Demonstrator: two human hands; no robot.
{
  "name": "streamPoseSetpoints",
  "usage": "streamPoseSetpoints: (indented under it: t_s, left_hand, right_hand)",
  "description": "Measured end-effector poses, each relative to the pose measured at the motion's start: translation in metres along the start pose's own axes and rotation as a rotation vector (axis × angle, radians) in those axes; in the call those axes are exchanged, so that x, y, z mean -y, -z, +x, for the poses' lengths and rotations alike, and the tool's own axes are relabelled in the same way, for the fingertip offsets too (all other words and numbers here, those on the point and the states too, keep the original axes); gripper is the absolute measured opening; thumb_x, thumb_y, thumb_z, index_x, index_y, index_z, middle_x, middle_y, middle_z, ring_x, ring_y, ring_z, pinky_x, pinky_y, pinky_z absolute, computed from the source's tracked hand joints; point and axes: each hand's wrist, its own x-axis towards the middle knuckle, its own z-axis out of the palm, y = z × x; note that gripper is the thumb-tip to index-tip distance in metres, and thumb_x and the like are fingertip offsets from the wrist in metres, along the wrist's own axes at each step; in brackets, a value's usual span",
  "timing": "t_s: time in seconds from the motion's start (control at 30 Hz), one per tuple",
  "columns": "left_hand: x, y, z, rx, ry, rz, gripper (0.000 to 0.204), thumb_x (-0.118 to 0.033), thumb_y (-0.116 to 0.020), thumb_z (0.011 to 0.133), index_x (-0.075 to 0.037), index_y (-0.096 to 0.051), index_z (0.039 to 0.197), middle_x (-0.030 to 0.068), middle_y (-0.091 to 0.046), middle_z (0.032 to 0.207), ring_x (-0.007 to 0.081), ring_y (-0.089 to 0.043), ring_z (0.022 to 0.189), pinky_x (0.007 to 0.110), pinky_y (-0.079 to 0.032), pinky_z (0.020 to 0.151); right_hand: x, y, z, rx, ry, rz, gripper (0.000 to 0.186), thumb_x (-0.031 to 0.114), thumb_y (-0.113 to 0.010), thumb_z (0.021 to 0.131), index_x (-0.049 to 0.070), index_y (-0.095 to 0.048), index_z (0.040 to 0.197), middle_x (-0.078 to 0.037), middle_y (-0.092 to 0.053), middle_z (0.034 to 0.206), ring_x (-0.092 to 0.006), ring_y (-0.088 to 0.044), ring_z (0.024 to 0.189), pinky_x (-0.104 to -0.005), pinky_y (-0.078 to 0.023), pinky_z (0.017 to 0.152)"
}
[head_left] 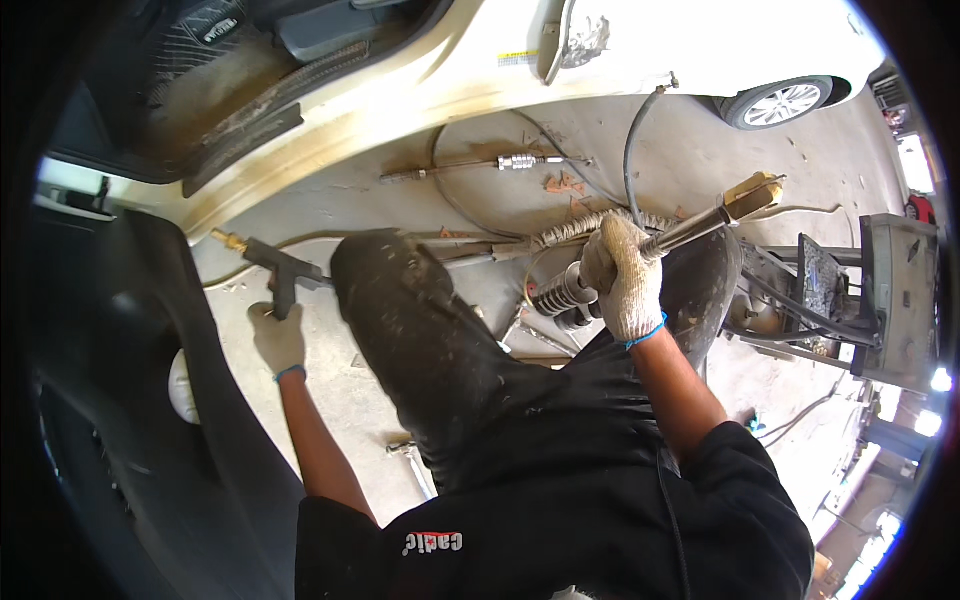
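My left hand (pixel 279 338), in a light work glove, is closed around the grip of a black pistol-shaped tool (pixel 286 268) with a brass-coloured tip, pointing toward the car sill. My right hand (pixel 628 275), also gloved, is wrapped around a metal tool (pixel 700 230) with a shiny shaft and a yellowish, block-like end, held above my right knee. A thick cloth-wrapped cable (pixel 580 230) runs to the left beside the right hand. Coiled dark parts (pixel 565 295) show just under that hand. What the right palm covers is hidden.
A white car (pixel 400 105) with its door (pixel 140 370) open stands ahead and left. A bare patch (pixel 587 40) marks its panel; a black cable (pixel 630 140) hangs from it. A slide hammer (pixel 515 162) lies on the floor. A wheeled machine (pixel 900 300) stands at right.
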Motion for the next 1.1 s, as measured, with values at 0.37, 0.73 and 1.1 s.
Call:
streamPoseSetpoints:
  t_s: [0.37, 0.73, 1.1]
  left_hand:
    - [-0.178, -0.015, -0.018, 0.228, -0.581, 0.120, 0.033, -0.010, -0.071, 0.077, -0.006, -0.053, 0.104, 0.0208, -0.067, 0.090, 0.0429, -0.065, 0.087, 0.047, -0.050, 0.076]
    - [-0.299, 0.023, -0.090, 0.259, -0.991, -0.032, 0.046, -0.002, -0.075, 0.074, -0.005, -0.057, 0.116, 0.0161, -0.068, 0.100, 0.0351, -0.068, 0.089, 0.040, -0.054, 0.078]
    - [-0.279, 0.033, -0.174, 0.880, -0.827, 0.002, 0.053, -0.015, -0.079, 0.071, -0.006, -0.057, 0.118, 0.0125, -0.066, 0.105, 0.0305, -0.067, 0.087, 0.038, -0.054, 0.078]
  right_hand:
    - [0.016, 0.018, -0.033, -0.010, -0.030, 0.045, 0.023, 0.024, -0.058, 0.099, 0.004, -0.063, 0.088, 0.006, -0.041, 0.057, -0.0026, -0.034, 0.046, -0.0217, -0.024, 0.042]
    - [0.029, 0.039, 0.045, -0.105, 0.078, 0.072, 0.046, 0.032, -0.049, 0.103, -0.003, -0.050, 0.132, 0.005, -0.035, 0.051, -0.0064, -0.029, 0.040, -0.0232, -0.024, 0.038]
    - [0.010, 0.056, 0.052, -0.095, -0.120, 0.002, 0.023, 0.024, -0.063, 0.094, 0.005, -0.065, 0.082, 0.003, -0.053, 0.064, -0.0027, -0.039, 0.046, -0.0207, -0.029, 0.040]
